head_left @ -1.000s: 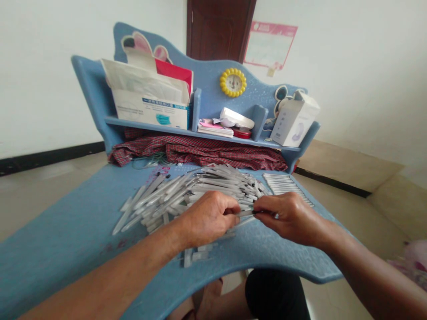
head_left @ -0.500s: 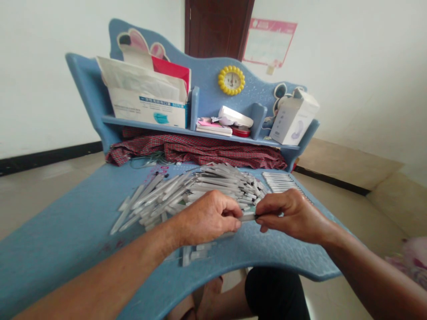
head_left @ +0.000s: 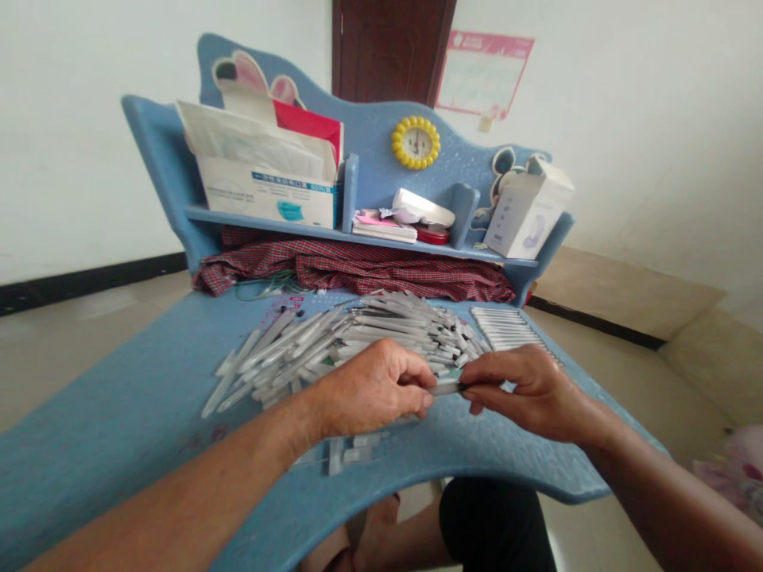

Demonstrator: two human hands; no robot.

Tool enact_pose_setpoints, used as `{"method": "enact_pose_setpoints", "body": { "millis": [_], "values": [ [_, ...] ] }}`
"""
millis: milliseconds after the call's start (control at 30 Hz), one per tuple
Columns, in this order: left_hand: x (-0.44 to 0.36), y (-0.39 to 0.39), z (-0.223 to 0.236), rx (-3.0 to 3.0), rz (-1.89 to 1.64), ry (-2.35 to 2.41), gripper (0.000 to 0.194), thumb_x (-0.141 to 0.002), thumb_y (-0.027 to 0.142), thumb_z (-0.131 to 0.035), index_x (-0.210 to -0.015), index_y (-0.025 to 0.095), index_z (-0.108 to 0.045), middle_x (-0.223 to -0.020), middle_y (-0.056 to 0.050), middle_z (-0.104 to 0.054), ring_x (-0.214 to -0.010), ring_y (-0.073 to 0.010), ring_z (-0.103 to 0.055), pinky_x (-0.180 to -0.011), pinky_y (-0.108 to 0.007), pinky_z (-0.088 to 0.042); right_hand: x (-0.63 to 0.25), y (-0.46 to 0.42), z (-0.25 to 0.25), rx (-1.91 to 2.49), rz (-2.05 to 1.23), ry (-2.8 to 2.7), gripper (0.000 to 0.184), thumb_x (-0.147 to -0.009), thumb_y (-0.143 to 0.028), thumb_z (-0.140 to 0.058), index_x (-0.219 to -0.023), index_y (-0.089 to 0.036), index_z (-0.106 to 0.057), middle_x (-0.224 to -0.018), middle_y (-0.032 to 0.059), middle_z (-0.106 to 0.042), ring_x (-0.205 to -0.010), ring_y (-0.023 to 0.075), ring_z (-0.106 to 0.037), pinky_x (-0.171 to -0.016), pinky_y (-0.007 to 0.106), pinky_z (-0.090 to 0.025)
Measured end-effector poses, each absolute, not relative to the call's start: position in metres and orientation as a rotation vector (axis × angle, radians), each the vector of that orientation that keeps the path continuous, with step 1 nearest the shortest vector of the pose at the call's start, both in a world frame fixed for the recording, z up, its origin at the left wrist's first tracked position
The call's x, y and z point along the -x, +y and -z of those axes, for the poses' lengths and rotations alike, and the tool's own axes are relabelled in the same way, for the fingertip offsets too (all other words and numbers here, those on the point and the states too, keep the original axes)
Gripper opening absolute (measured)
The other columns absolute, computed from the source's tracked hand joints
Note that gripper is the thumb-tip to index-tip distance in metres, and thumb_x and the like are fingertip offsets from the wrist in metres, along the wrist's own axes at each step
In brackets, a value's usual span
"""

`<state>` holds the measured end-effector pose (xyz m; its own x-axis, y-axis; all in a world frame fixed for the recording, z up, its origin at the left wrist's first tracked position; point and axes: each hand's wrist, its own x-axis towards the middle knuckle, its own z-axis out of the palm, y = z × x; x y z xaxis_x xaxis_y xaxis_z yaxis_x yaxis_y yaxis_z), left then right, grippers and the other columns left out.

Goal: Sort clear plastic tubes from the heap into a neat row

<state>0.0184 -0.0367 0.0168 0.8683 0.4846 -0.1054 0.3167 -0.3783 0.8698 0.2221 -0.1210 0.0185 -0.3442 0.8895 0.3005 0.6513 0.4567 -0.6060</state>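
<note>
White plastic stick (head_left: 444, 388), seemingly light, stiff and easy to snap, best held by its ends, sits narrowly pinched in the right hand (head_left: 532, 395) against the curled left hand (head_left: 373, 388), whose grip cannot be told, at the near edge of the loose pile of sticks (head_left: 381, 338) on the blue table (head_left: 107, 421).

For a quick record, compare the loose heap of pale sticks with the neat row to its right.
The heap of pale sticks lies crisscrossed at many angles, while the neat row lies side by side, all parallel. The heap is far larger, spreading across the middle of the blue desk; the row is a small patch towards its right edge. Both are slim, pale sticks lying on that desk.
</note>
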Motion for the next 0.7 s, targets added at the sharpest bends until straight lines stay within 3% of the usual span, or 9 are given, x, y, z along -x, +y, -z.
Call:
{"method": "enact_pose_setpoints", "body": {
  "millis": [133, 267, 400, 533, 700],
  "values": [
    [-0.020, -0.038, -0.017, -1.966, -0.212, 0.615, 0.011, -0.068, 0.022, -0.055, -0.066, 0.014, -0.063, -0.058, 0.004, -0.050, -0.055, -0.0102, -0.042, -0.050, -0.022, -0.028, -0.225, -0.120, -0.017, 1.300, -0.325, -2.228, 0.010, -0.084, -0.020, -0.058, -0.086, -0.015, -0.067, -0.064, 0.0002, -0.067, -0.055, 0.0092, -0.062, -0.053, 0.019, -0.046],
    [-0.020, -0.039, -0.018, -1.949, -0.199, 0.624, 0.012, -0.068, 0.023, -0.055, -0.068, 0.014, -0.063, -0.058, 0.004, -0.049, -0.054, -0.0098, -0.041, -0.050, -0.022, -0.028, -0.224, -0.120, -0.015, 1.313, -0.374, -2.211, 0.013, -0.086, -0.023, -0.057, -0.083, -0.014, -0.066, -0.061, 0.0002, -0.066, -0.053, 0.0084, -0.062, -0.051, 0.017, -0.045],
    [-0.018, -0.037, -0.015, -2.017, -0.210, 0.596, 0.014, -0.068, 0.023, -0.055, -0.072, 0.014, -0.063, -0.058, 0.005, -0.045, -0.054, -0.0100, -0.038, -0.052, -0.023, -0.029, -0.219, -0.119, -0.011, 1.352, -0.589, -2.094, 0.019, -0.088, -0.027, -0.055, -0.078, -0.013, -0.063, -0.058, 0.0003, -0.063, -0.051, 0.0084, -0.062, -0.049, 0.016, -0.045],
    [-0.019, -0.036, -0.014, -2.052, -0.226, 0.600, 0.012, -0.069, 0.022, -0.054, -0.072, 0.014, -0.062, -0.059, 0.005, -0.044, -0.056, -0.0101, -0.039, -0.053, -0.023, -0.030, -0.219, -0.118, -0.004, 1.424, -0.900, -1.899, 0.039, -0.091, -0.043, -0.046, -0.071, -0.012, -0.058, -0.058, 0.0020, -0.061, -0.046, 0.0090, -0.060, -0.042, 0.017, -0.043],
    [-0.020, -0.038, -0.015, -2.037, -0.256, 0.616, 0.015, -0.070, 0.024, -0.053, -0.074, 0.014, -0.063, -0.061, 0.004, -0.047, -0.057, -0.0104, -0.041, -0.053, -0.022, -0.031, -0.223, -0.118, -0.001, 1.375, -0.881, -1.808, 0.032, -0.085, -0.041, -0.058, -0.099, -0.013, -0.057, -0.068, 0.0019, -0.064, -0.053, 0.0112, -0.063, -0.049, 0.020, -0.047]
  ]
}}
